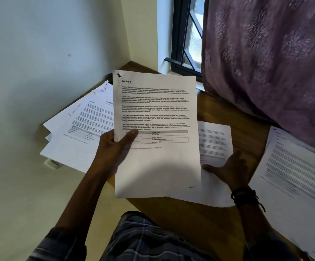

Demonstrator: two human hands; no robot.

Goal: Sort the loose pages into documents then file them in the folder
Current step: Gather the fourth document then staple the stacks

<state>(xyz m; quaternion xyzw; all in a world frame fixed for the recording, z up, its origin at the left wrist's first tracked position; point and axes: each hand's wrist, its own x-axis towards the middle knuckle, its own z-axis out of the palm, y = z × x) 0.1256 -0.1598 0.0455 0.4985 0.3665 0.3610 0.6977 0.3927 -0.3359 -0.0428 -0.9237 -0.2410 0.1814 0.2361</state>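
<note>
My left hand point(113, 146) pinches the left edge of a printed page point(156, 162) headed "Section 2", thumb on its front, holding it upright above the wooden table point(215, 110). To its right, my right hand point(230, 170) lies with straight fingers on a page point(214, 146) flat on the table, partly hidden behind the raised page. A fanned pile of loose pages point(83, 129) lies at the back left against the wall. More pages point(296, 178) lie at the right edge. No folder shows.
A wall point(40, 53) bounds the table on the left, and the pile of pages overhangs the table edge there. A window point(188, 34) and a purple patterned curtain point(266, 63) stand behind, the curtain draping over the right-hand pages.
</note>
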